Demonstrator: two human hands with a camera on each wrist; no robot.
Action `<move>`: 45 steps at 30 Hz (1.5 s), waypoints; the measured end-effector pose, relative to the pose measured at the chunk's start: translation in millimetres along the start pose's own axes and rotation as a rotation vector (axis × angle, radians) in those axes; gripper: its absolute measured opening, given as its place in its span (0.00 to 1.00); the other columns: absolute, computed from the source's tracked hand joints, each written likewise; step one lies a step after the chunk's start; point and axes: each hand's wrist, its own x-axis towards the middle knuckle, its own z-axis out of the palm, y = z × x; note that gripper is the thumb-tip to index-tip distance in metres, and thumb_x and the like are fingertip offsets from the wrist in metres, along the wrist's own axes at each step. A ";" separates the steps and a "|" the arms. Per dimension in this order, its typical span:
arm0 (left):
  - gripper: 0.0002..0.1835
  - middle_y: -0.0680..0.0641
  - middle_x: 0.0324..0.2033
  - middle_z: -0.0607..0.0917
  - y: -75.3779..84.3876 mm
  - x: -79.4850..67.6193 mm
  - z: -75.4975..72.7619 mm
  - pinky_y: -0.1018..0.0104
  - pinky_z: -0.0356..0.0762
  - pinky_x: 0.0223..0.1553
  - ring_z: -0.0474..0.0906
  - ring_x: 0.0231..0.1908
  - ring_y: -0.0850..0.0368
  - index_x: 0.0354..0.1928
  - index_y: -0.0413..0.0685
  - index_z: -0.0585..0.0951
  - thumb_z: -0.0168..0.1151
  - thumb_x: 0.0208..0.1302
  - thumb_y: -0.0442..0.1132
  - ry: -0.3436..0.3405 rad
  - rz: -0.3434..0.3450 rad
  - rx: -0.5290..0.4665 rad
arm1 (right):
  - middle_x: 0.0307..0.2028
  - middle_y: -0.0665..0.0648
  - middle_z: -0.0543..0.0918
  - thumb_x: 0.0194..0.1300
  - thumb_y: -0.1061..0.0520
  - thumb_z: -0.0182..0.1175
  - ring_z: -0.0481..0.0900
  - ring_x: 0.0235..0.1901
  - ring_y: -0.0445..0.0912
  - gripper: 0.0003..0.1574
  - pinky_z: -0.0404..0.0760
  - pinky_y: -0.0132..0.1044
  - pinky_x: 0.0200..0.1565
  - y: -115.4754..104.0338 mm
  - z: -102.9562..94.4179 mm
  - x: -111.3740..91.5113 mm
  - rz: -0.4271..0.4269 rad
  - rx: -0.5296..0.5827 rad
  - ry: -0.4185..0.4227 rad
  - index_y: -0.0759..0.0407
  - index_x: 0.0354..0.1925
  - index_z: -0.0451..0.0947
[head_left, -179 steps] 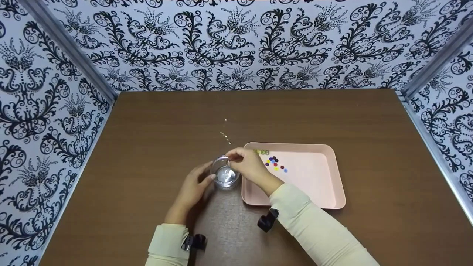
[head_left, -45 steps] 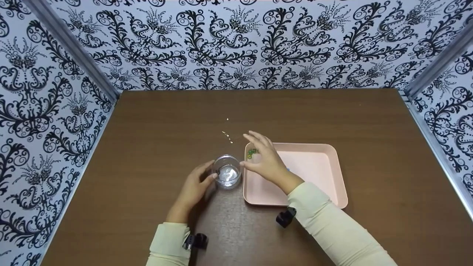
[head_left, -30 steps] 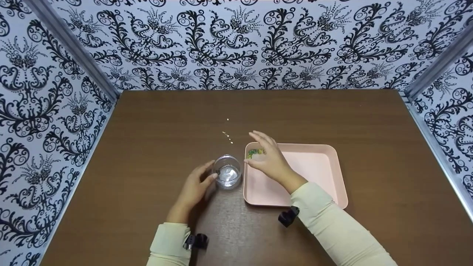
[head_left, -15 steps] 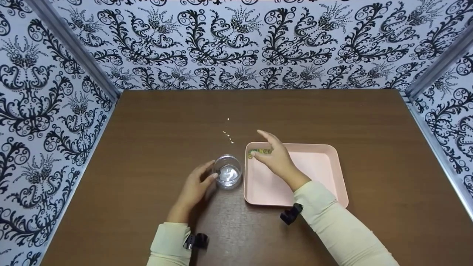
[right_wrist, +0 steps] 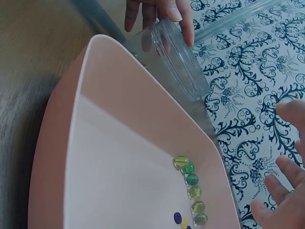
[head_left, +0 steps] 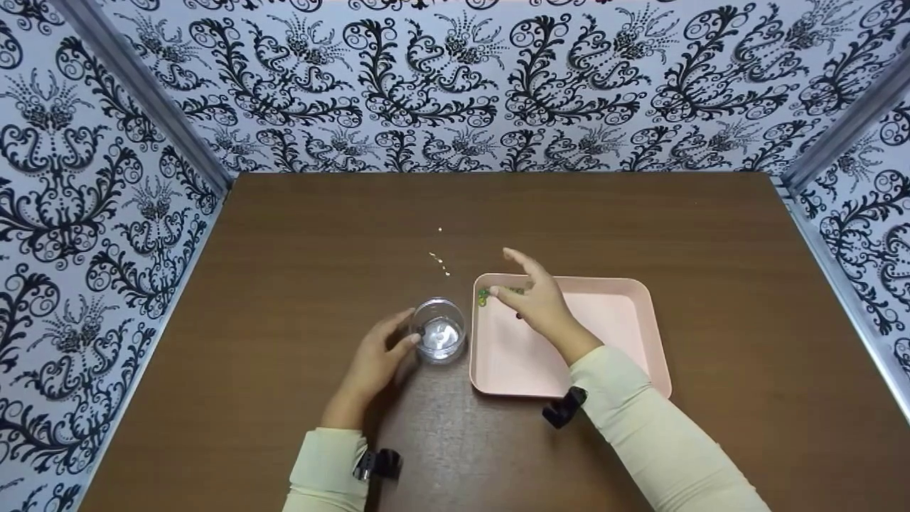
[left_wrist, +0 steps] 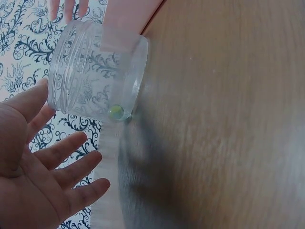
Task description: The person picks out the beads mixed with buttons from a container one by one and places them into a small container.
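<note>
My left hand [head_left: 377,359] holds the left side of a clear plastic jar [head_left: 439,346], thumb and index finger at its rim. The jar stands upright just left of the pink tray [head_left: 508,370]. In the left wrist view a yellow-green glass marble [left_wrist: 116,112] lies at the jar's bottom. My right hand [head_left: 544,302] hovers over the tray's far left part, fingers spread, with nothing seen between them. Green and yellowish marbles [right_wrist: 192,179] line the tray's wall in the right wrist view. Beside them lie a dark blue button [right_wrist: 177,218] and a yellow button [right_wrist: 184,223], partly cut off.
Small pale specks [head_left: 439,263] dot the brown table [head_left: 313,242] beyond the jar. Patterned wall panels [head_left: 455,85] enclose its back and sides. The tray's raised rim [head_left: 597,279] stands close to the jar. My right hand and forearm cover part of the tray.
Six seconds ago my right hand was at the jar's rim. It has since moved right over the tray with fingers spread. A marble now shows in the jar. My left hand has stayed put.
</note>
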 end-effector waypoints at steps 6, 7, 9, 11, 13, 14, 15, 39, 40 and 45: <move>0.24 0.38 0.62 0.75 0.5 0.0 -0.1 0.45 0.57 0.69 0.64 0.66 0.40 0.63 0.43 0.75 0.62 0.64 0.37 0.002 -0.012 -0.001 | 0.67 0.61 0.66 0.59 0.59 0.67 0.68 0.63 0.62 0.42 0.75 0.51 0.58 4.1 -2.7 1.7 -0.011 0.038 0.004 0.59 0.69 0.63; 0.24 0.38 0.62 0.75 0.3 -0.1 -0.1 0.44 0.57 0.68 0.65 0.65 0.39 0.62 0.42 0.75 0.62 0.65 0.37 0.001 -0.004 0.003 | 0.67 0.61 0.66 0.59 0.59 0.67 0.66 0.64 0.62 0.42 0.74 0.52 0.59 4.3 -3.2 1.7 -0.009 0.047 0.004 0.59 0.69 0.63; 0.24 0.38 0.62 0.75 0.1 -0.1 -0.1 0.44 0.57 0.68 0.65 0.65 0.39 0.62 0.42 0.75 0.62 0.65 0.37 0.000 -0.002 0.002 | 0.66 0.62 0.67 0.59 0.60 0.67 0.63 0.66 0.62 0.42 0.72 0.50 0.61 4.5 -4.0 1.8 -0.008 0.067 0.009 0.60 0.69 0.63; 0.24 0.38 0.62 0.75 -0.2 -0.1 0.0 0.44 0.57 0.68 0.65 0.65 0.39 0.62 0.42 0.75 0.62 0.65 0.38 0.002 0.000 0.001 | 0.66 0.63 0.67 0.59 0.61 0.67 0.65 0.65 0.62 0.41 0.72 0.50 0.61 5.0 -4.7 2.1 -0.009 0.084 0.013 0.62 0.68 0.64; 0.24 0.37 0.61 0.75 -0.5 0.0 -0.1 0.44 0.57 0.68 0.65 0.65 0.39 0.62 0.42 0.75 0.62 0.65 0.38 0.001 0.005 0.003 | 0.65 0.63 0.69 0.59 0.61 0.67 0.66 0.64 0.62 0.41 0.71 0.51 0.62 5.9 -5.2 2.7 -0.013 0.089 0.020 0.62 0.68 0.64; 0.24 0.38 0.62 0.75 -0.4 0.1 -0.3 0.44 0.57 0.68 0.64 0.66 0.39 0.62 0.42 0.75 0.62 0.65 0.38 0.002 0.002 0.001 | 0.65 0.64 0.69 0.59 0.61 0.67 0.65 0.64 0.62 0.40 0.70 0.52 0.62 6.5 -5.3 3.0 -0.020 0.093 0.024 0.63 0.68 0.65; 0.24 0.37 0.62 0.74 -0.3 0.1 -0.4 0.44 0.56 0.68 0.64 0.66 0.39 0.62 0.42 0.75 0.62 0.65 0.37 0.001 0.003 0.001 | 0.64 0.64 0.69 0.59 0.61 0.67 0.65 0.65 0.62 0.40 0.70 0.53 0.62 7.3 -5.6 3.6 -0.024 0.094 0.027 0.63 0.67 0.65; 0.24 0.38 0.61 0.75 -1.6 0.3 -0.2 0.44 0.57 0.68 0.65 0.65 0.39 0.62 0.40 0.75 0.62 0.65 0.38 0.005 0.027 0.020 | 0.62 0.67 0.71 0.62 0.62 0.64 0.67 0.65 0.58 0.36 0.70 0.45 0.64 14.7 -12.1 9.9 0.103 0.210 0.063 0.67 0.66 0.65; 0.24 0.38 0.61 0.75 -1.7 0.3 -0.1 0.43 0.57 0.68 0.65 0.65 0.39 0.62 0.40 0.75 0.62 0.65 0.38 0.004 0.026 0.021 | 0.63 0.67 0.70 0.62 0.62 0.64 0.67 0.64 0.58 0.36 0.69 0.45 0.64 14.8 -12.3 10.2 0.106 0.213 0.064 0.67 0.66 0.65; 0.24 0.38 0.62 0.74 -1.4 0.7 -0.1 0.44 0.57 0.68 0.65 0.65 0.39 0.63 0.42 0.75 0.62 0.65 0.37 -0.001 0.006 0.014 | 0.63 0.67 0.70 0.63 0.62 0.63 0.68 0.64 0.57 0.34 0.69 0.44 0.64 14.9 -13.5 12.0 0.131 0.217 0.075 0.65 0.65 0.66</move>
